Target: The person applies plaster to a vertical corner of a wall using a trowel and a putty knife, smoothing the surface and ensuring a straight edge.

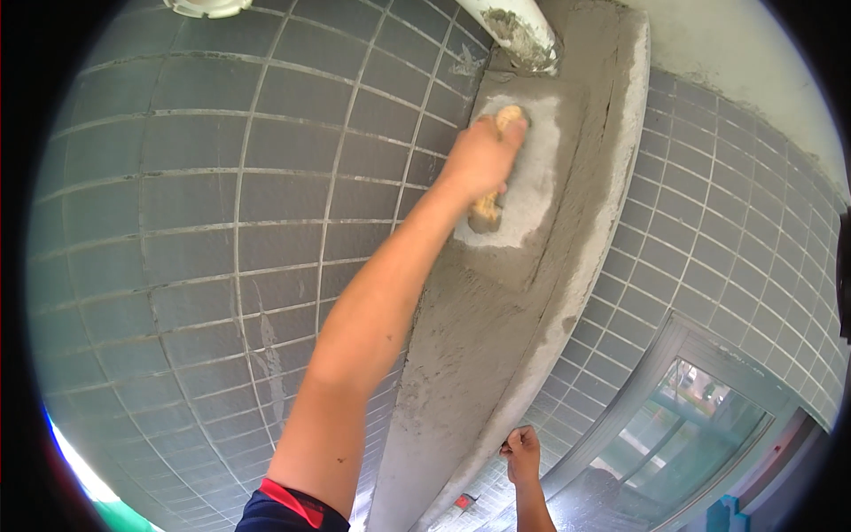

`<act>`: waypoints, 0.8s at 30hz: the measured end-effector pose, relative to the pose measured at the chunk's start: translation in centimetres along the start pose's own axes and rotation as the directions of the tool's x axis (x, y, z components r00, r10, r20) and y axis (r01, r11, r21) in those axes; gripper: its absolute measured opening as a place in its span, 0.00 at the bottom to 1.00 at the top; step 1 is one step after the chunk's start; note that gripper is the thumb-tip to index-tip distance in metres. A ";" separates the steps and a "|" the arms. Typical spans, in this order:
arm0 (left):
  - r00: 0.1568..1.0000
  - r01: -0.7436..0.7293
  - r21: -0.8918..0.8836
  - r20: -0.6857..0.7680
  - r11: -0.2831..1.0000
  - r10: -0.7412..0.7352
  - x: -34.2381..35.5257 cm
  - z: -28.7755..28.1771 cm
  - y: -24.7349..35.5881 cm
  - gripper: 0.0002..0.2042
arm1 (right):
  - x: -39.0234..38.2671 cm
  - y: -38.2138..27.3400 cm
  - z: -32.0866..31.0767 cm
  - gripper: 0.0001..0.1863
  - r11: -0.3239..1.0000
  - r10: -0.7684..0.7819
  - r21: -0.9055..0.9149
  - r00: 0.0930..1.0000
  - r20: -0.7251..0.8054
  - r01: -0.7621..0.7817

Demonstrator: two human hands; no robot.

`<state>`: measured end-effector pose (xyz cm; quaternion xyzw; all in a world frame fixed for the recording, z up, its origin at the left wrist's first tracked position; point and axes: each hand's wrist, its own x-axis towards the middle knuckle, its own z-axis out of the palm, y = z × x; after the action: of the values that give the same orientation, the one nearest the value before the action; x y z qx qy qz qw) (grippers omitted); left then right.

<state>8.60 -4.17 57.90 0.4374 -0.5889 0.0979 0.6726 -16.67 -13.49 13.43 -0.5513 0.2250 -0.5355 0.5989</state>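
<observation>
My left hand (483,164) is closed round the yellowish handle (486,211) of a plastering float. The float's rectangular plate (542,146) is smeared with grey mortar, pale around the handle, and lies flat against a long strip of wet-looking mortar (479,328). Lower down, beside the strip's pale right edge, my right hand (521,450) is curled shut. A small dark bit shows at its fingertips, too small to name.
A mortar-splashed white pipe (519,31) meets the strip's top end. Grey tiled wall (204,168) runs along the left, and more tiles (700,204) cover the right. A framed window (683,426) is at the lower right. A white round fitting (208,7) sits top left.
</observation>
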 end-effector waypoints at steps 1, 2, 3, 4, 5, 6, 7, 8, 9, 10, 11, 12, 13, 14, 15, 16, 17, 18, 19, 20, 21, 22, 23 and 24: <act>1.000 0.025 -0.040 -0.011 0.999 -0.026 -0.6 0.5 -0.2 0.26 | 0.0 0.0 -0.2 0.15 1.000 -0.014 0.017 1.000 0.010 0.013; 0.998 0.050 -0.079 -0.022 0.996 -0.052 -1.2 0.7 -0.5 0.25 | -0.1 0.1 -0.1 0.15 1.000 0.003 0.014 1.000 0.009 -0.003; 0.998 0.060 -0.094 -0.009 0.994 -0.061 -1.9 0.7 -1.0 0.24 | -0.1 0.2 0.1 0.16 0.999 0.006 0.041 1.000 0.009 -0.006; 0.997 0.068 -0.093 -0.015 0.993 -0.070 -3.0 0.7 -1.4 0.24 | -0.1 -0.1 0.1 0.16 0.998 0.000 0.065 1.000 0.012 0.000; 0.996 0.092 -0.105 -0.008 0.990 -0.093 -4.2 0.9 -2.0 0.24 | -0.1 -0.2 0.1 0.17 0.998 -0.006 0.067 1.000 0.013 0.005; 0.993 0.116 -0.116 0.000 0.986 -0.117 -5.6 1.1 -2.8 0.24 | -0.2 -0.2 0.0 0.17 0.998 0.002 0.063 1.000 0.017 -0.003; 0.996 0.080 -0.067 -0.024 0.995 -0.081 -6.7 1.7 -4.1 0.24 | -0.2 -0.4 -0.3 0.17 0.998 -0.008 0.064 1.000 0.008 0.007; 0.998 0.045 -0.001 -0.053 0.999 -0.045 -8.0 1.8 -5.6 0.24 | -0.2 -0.3 0.1 0.18 0.997 -0.012 0.073 1.000 0.014 0.011; 0.997 0.065 -0.007 -0.045 0.998 -0.065 -9.7 2.1 -6.5 0.23 | -0.3 -0.5 0.1 0.18 0.997 -0.013 0.071 1.000 0.005 0.013; 0.996 0.080 -0.011 -0.038 0.997 -0.081 -11.4 2.3 -7.1 0.23 | -0.2 -0.6 0.0 0.18 0.998 -0.015 0.068 1.000 0.006 0.015; 0.994 0.111 -0.026 -0.010 0.993 -0.112 -13.0 2.4 -7.6 0.22 | -0.2 -0.6 -0.2 0.18 0.998 -0.016 0.066 1.000 0.005 0.016; 0.990 0.142 -0.030 0.015 0.989 -0.142 -14.7 2.1 -8.1 0.21 | -0.2 -0.5 -0.1 0.18 0.997 -0.015 0.071 1.000 0.011 0.014; 0.987 0.160 -0.034 0.027 0.987 -0.159 -16.5 2.2 -8.9 0.21 | -0.2 -0.5 -0.2 0.18 0.998 -0.014 0.069 1.000 0.009 0.013; 0.983 0.178 -0.034 0.039 0.983 -0.177 -18.4 2.3 -9.9 0.20 | -0.1 -0.3 -0.2 0.17 0.997 -0.023 0.069 1.000 0.002 0.023; 0.986 0.164 -0.015 0.030 0.986 -0.164 -20.3 2.1 -10.8 0.19 | 0.0 0.0 0.1 0.16 0.997 -0.029 0.074 1.000 0.000 0.029; 0.988 0.153 -0.006 0.027 0.988 -0.152 -22.2 2.2 -11.8 0.18 | -0.1 0.1 0.1 0.16 0.997 -0.023 0.073 1.000 -0.002 0.023; 0.990 0.138 0.022 0.020 0.990 -0.139 -24.0 2.0 -12.3 0.17 | -0.1 0.1 0.2 0.15 0.997 -0.022 0.076 1.000 0.002 0.022; 0.991 0.128 0.040 0.018 0.991 -0.129 -25.9 2.2 -12.8 0.16 | -0.1 -0.1 0.0 0.15 0.997 -0.021 0.071 1.000 -0.002 0.021; 0.990 0.136 0.037 0.019 0.990 -0.136 -27.9 2.2 -13.4 0.16 | -0.2 -0.1 -0.1 0.15 0.998 -0.015 0.066 1.000 -0.005 0.016; 0.974 0.219 0.020 0.059 0.976 -0.220 -29.9 2.2 -13.9 0.17 | -0.2 -0.1 0.0 0.14 0.997 -0.015 0.072 1.000 -0.008 0.016; 0.949 0.300 0.005 0.100 0.954 -0.299 -31.4 2.2 -14.3 0.17 | -0.1 -0.1 0.0 0.14 0.997 -0.016 0.077 1.000 -0.011 0.017; 0.947 0.305 0.000 0.110 0.952 -0.303 -32.7 2.6 -14.9 0.17 | -0.1 -0.2 0.0 0.14 0.997 -0.013 0.075 1.000 -0.022 0.015; 0.948 0.302 -0.007 0.102 0.953 -0.300 -33.7 2.8 -15.2 0.17 | -0.2 -0.2 0.0 0.14 0.997 -0.011 0.077 1.000 -0.012 0.012; 0.950 0.300 -0.016 0.095 0.954 -0.297 -34.4 3.1 -15.4 0.17 | -0.3 -0.3 0.0 0.14 0.997 -0.009 0.079 1.000 -0.003 0.010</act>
<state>6.50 -2.37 20.15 0.5153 -0.5475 -0.0338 0.6584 -16.85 -13.19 13.65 -0.5276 0.2018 -0.5475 0.6174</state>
